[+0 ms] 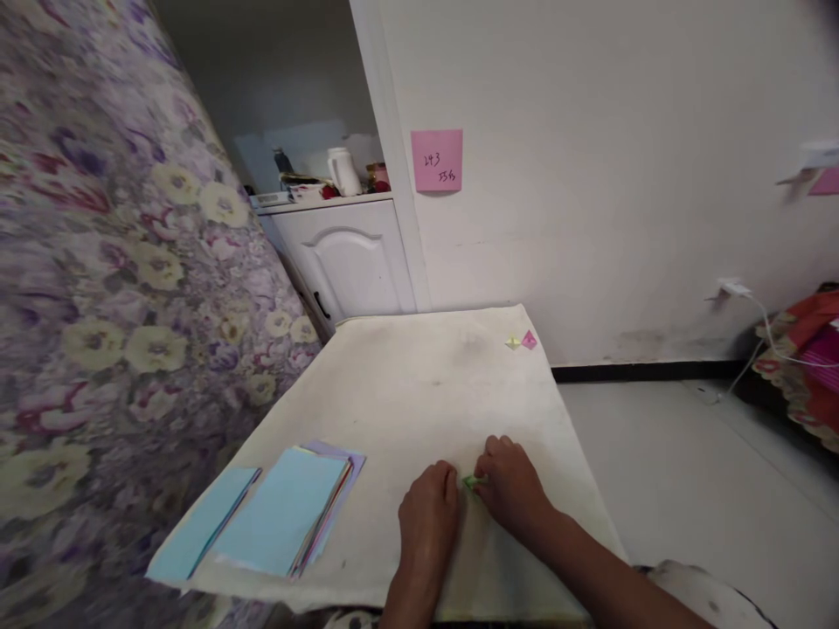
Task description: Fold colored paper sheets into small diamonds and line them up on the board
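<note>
A small piece of folded green paper (472,481) lies low over the near right part of the cloth-covered table. My right hand (511,482) is closed on its right end, the fingers hiding part of it. Just left of the paper's tip, my left hand (427,508) rests on the cloth with its fingers curled together. Whether those fingers pinch anything is hidden. At the table's far right corner lie two small folded paper pieces, a yellow one (512,343) and a pink one (529,339).
Two stacks of coloured paper, a larger stack (288,507) and a narrower stack (203,520), lie at the table's (406,393) left. A flowered curtain (131,306) hangs beside them. A pink note (437,161) is on the wall; a white jug (344,171) stands on the cabinet.
</note>
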### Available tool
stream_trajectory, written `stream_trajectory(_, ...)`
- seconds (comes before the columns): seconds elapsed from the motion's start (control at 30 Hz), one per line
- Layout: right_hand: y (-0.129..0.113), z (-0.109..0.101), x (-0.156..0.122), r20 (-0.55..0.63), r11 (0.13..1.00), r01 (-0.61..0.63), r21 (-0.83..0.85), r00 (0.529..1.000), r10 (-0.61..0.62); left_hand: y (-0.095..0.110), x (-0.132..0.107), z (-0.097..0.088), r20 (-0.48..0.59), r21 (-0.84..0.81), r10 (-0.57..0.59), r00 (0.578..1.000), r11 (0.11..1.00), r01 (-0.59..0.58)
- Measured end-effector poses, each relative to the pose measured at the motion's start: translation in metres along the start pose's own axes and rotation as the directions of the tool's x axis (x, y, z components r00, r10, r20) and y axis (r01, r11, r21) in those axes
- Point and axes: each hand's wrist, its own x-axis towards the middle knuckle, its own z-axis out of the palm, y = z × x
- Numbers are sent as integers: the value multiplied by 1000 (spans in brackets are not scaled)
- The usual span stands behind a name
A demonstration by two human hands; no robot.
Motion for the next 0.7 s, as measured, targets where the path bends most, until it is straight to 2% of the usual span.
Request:
stream_trajectory(0.27,-4,12,4,24,998,-2,-68,1000,4,-2,-1,-4,4,-32,0,1000,999,0)
stream_trajectory(0.7,-4,13,4,38,996,7,-83,999,-4,-1,-5,-6,26,-19,5,1000,1000,-4)
